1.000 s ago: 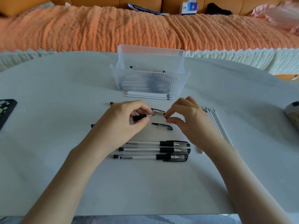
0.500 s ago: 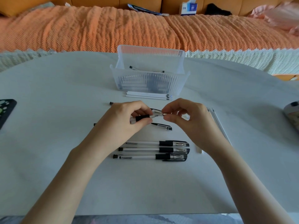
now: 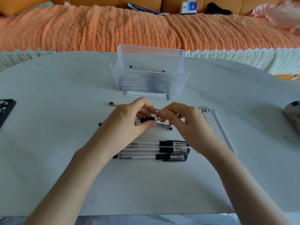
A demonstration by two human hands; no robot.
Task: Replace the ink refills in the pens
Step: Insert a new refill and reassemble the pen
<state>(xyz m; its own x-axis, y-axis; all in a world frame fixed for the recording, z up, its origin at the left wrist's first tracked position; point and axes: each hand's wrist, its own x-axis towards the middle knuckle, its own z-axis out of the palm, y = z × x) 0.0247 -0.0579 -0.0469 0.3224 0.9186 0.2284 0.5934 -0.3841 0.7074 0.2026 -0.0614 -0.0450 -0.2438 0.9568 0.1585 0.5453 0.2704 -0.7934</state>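
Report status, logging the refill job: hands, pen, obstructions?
Left hand grips pen by black grip. Right hand pinches its metal tip. Loose cap lies just below; nothing blocking.

Right hand [image 3: 180,122] has closed in from the right; its fingertips [image 3: 162,114] now meet the silver tip of the pen [image 3: 146,119]. Left hand [image 3: 129,122] has raised the pen slightly.
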